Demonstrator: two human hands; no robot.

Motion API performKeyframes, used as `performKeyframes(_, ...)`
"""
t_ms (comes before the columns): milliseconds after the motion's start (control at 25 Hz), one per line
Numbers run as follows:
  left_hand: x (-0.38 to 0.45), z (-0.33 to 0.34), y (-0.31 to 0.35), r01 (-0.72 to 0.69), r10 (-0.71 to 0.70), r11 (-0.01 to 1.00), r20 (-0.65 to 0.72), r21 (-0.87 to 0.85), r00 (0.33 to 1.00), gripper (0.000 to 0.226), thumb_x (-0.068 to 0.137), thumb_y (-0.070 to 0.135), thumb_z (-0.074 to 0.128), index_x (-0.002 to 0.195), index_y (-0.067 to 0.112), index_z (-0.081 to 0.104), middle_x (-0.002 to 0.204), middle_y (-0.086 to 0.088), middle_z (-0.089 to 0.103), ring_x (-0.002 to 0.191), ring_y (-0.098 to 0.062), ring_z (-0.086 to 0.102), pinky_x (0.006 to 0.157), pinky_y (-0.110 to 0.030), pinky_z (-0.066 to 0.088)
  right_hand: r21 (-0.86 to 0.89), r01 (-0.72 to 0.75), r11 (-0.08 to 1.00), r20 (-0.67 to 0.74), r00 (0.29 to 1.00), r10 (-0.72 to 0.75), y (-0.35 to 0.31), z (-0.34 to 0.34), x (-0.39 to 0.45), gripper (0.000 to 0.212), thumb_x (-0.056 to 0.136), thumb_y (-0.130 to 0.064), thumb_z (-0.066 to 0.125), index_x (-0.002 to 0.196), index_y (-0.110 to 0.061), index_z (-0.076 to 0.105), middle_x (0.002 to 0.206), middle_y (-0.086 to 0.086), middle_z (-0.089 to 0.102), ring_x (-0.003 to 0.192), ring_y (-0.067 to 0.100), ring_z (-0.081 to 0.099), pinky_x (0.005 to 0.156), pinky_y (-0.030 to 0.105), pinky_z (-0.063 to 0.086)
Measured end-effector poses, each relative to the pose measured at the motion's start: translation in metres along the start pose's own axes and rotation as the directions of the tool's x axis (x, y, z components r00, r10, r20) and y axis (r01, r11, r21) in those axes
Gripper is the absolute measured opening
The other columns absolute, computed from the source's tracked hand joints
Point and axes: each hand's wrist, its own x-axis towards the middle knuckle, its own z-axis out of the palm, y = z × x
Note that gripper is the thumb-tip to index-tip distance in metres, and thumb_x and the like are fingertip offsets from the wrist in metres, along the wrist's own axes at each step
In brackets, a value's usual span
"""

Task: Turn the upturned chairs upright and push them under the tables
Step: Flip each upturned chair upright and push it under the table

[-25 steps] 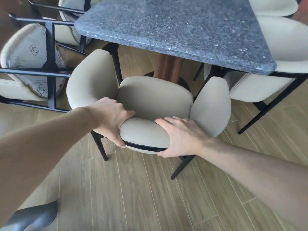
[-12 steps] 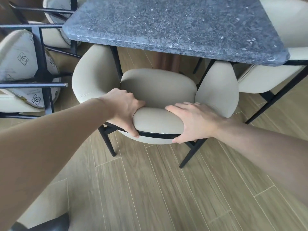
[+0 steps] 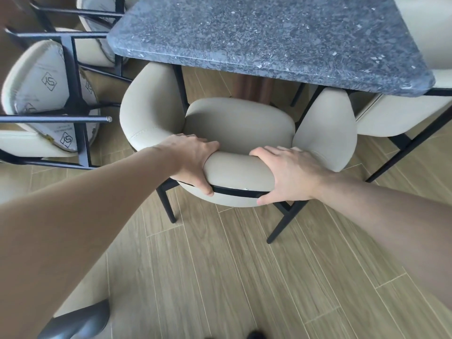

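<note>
Nearest the camera, both bare forearms reach down over the wood-plank floor [image 3: 220,277] to a cream upholstered armchair [image 3: 239,123] standing upright on its black legs. The left hand [image 3: 193,160] is wrapped over the top of the backrest, fingers curled down the outer face and thumb on the inner side; the right hand [image 3: 286,174] grips the same padded roll a little further along, fingers draped over the top and thumb hooked beneath the black trim band.

Compared with the two earlier views, the armchair has slid forward: a second ago its whole seat lay clear of the tabletop, and now the front of the seat and the tips of both side wings sit beneath the edge of the speckled dark stone table [image 3: 269,33]. I judge this chair nearly home, with only a short further push needed (the backrest is still well out from the edge).

To the left, an upturned chair [image 3: 46,94] lies with its black leg frame uppermost and its printed seat underside showing; a second one [image 3: 97,11] is partly visible beyond it. Those still need righting. Further right, another cream chair [image 3: 401,116] stands tucked under the table.

No container appears anywhere in view.
</note>
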Motion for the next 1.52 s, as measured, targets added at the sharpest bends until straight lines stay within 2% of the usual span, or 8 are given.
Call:
performKeyframes(280,-0.038,0.014,0.028,0.116,-0.118,0.993,-0.089,-0.036,0.989,0.095,0.079,0.051,0.073,0.155,0.027,0.022,0.158,-0.001,0.033,0.15,-0.025,0.022,0.124,-0.04,0.014,0.005,-0.234,0.972,0.17,0.958,0.229,-0.03,-0.015,-0.009,0.092,0.068,-0.041,0.08,0.144,-0.03,0.029,0.137,-0.002,0.047,0.129,0.024,0.041,0.112,0.039,0.026)
performKeyframes(440,-0.071,-0.022,0.035,0.095,-0.103,0.951,-0.014,-0.294,0.995,0.072,0.088,0.035,0.07,0.151,0.031,0.035,0.156,0.006,0.037,0.144,-0.021,0.035,0.111,-0.043,0.039,0.03,-0.313,0.949,0.251,0.922,0.296,-0.063,-0.048,-0.013,0.06,0.076,-0.014,0.07,0.128,-0.015,0.04,0.131,0.009,0.045,0.129,0.031,0.044,0.1,0.04,0.04)
performKeyframes(640,-0.124,-0.067,0.04,0.138,-0.223,0.776,-0.063,-0.616,0.973,0.047,0.092,0.033,0.068,0.137,0.032,0.053,0.136,0.004,0.052,0.126,-0.018,0.052,0.105,-0.037,0.043,0.428,-0.253,0.868,0.14,0.967,0.213,-0.085,-0.121,-0.03,0.068,0.076,-0.021,0.076,0.138,-0.018,0.049,0.136,0.005,0.054,0.124,0.024,0.052,0.1,0.037,0.046)
performKeyframes(760,-0.167,-0.091,0.048,0.17,-0.303,0.658,-0.052,-0.733,0.951,0.044,0.092,0.031,0.068,0.135,0.033,0.057,0.134,0.003,0.056,0.124,-0.015,0.054,0.101,-0.032,0.046,0.618,-0.183,0.764,0.082,0.982,0.169,-0.1,-0.169,-0.048,0.065,0.076,-0.024,0.078,0.136,-0.022,0.054,0.133,-0.001,0.06,0.116,0.015,0.057,0.093,0.021,0.045)
performKeyframes(880,-0.209,-0.122,0.054,0.126,-0.431,0.426,-0.079,-0.896,0.899,0.038,0.091,0.029,0.069,0.128,0.034,0.062,0.121,0.001,0.068,0.112,-0.02,0.064,0.093,-0.032,0.052,0.696,-0.11,0.709,0.002,0.988,0.152,-0.118,-0.215,-0.065,0.053,0.078,-0.029,0.078,0.128,-0.026,0.061,0.124,-0.009,0.063,0.106,0.006,0.059,0.07,0.005,0.036)
performKeyframes(1120,-0.286,-0.168,0.082,-0.071,-0.614,0.125,-0.133,-0.99,0.778,0.03,0.092,0.029,0.063,0.122,0.028,0.066,0.117,-0.001,0.072,0.111,-0.017,0.065,0.103,-0.036,0.049,0.935,0.048,0.352,-0.076,0.995,0.066,-0.166,-0.271,-0.114,0.037,0.088,-0.016,0.07,0.124,-0.022,0.065,0.124,-0.007,0.065,0.107,-0.002,0.061,0.079,0.0,0.042)
performKeyframes(1320,-0.333,-0.194,0.091,-0.165,-0.735,0.046,-0.145,-0.985,0.662,0.024,0.103,0.033,0.052,0.119,0.028,0.068,0.12,0.0,0.071,0.116,-0.016,0.064,0.089,-0.029,0.054,0.979,0.118,0.164,-0.126,0.991,0.041,-0.199,-0.301,-0.13,0.033,0.09,-0.013,0.065,0.121,-0.025,0.067,0.126,-0.009,0.066,0.113,-0.005,0.06,0.093,0.013,0.045)
performKeyframes(1520,-0.379,-0.199,0.079,-0.268,-0.855,0.006,-0.144,-0.963,0.499,0.027,0.104,0.039,0.048,0.12,0.034,0.069,0.123,0.017,0.069,0.118,-0.001,0.061,0.111,-0.034,0.044,0.987,0.152,0.05,-0.148,0.986,-0.08,-0.238,-0.321,-0.127,0.029,0.092,-0.009,0.064,0.114,-0.028,0.067,0.115,-0.018,0.068,0.102,-0.018,0.06,0.089,0.012,0.049)
